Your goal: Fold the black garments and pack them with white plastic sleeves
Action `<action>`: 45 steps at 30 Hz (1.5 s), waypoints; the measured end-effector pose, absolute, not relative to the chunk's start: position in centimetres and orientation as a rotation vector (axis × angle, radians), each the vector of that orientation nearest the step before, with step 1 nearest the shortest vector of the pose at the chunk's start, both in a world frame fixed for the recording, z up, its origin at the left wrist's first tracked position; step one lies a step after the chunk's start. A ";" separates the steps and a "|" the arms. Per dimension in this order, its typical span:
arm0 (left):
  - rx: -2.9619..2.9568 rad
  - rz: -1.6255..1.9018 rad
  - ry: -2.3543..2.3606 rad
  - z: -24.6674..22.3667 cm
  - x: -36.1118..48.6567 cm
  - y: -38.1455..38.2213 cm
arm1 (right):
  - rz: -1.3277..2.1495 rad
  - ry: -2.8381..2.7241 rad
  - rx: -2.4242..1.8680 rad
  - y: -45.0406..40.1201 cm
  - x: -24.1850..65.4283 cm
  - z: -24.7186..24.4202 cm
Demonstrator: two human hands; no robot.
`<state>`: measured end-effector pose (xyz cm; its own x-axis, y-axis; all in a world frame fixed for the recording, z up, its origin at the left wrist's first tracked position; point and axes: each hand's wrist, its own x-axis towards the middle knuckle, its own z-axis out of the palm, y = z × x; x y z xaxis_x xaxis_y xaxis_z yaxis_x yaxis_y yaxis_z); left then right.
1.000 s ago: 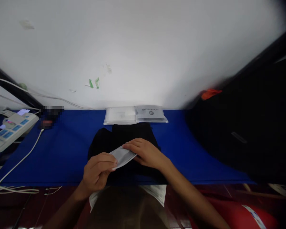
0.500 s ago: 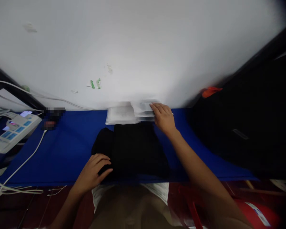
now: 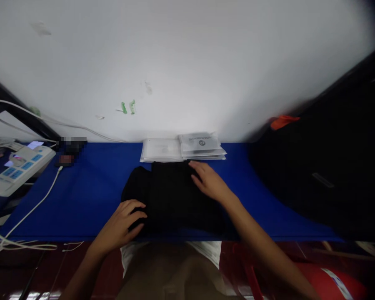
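Note:
A folded black cloth item (image 3: 175, 196), perhaps a garment, lies on the blue-covered table (image 3: 90, 191) in front of me. My left hand (image 3: 123, 221) rests at its left front edge, fingers apart and slightly curled. Over its upper right part is my right hand (image 3: 211, 181), fingers loosely stretched and holding nothing that I can see. Just behind the cloth are two piles of flat, frosted plastic bags, a left pile (image 3: 162, 150) and a right pile (image 3: 201, 146) with dark printing on top.
A white power strip (image 3: 21, 168) with cables sits at the far left, near a blurred dark device (image 3: 70, 152) on a white cable. On the right bulges a large black bag-like mass (image 3: 315, 179) with an orange piece (image 3: 284, 121). A white wall (image 3: 187, 75) closes off the back.
My right hand has come off the right pile of plastic bags and moved toward me onto the black cloth. The bags it was touching now lie flat. My left hand has barely moved.

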<state>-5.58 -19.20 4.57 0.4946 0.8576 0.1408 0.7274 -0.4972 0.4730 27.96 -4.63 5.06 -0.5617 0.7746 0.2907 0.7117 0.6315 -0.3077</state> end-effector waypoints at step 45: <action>2.416 0.544 1.201 7.8 -2.4 -11.6 | 0.165 -2.376 -1.135 -9.4 31.3 6.4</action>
<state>-2.43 -11.61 7.76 0.5583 0.8123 0.1688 0.6623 -0.5589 0.4990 31.31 -9.38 6.42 -0.5288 0.7569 0.3840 0.6967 0.6455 -0.3130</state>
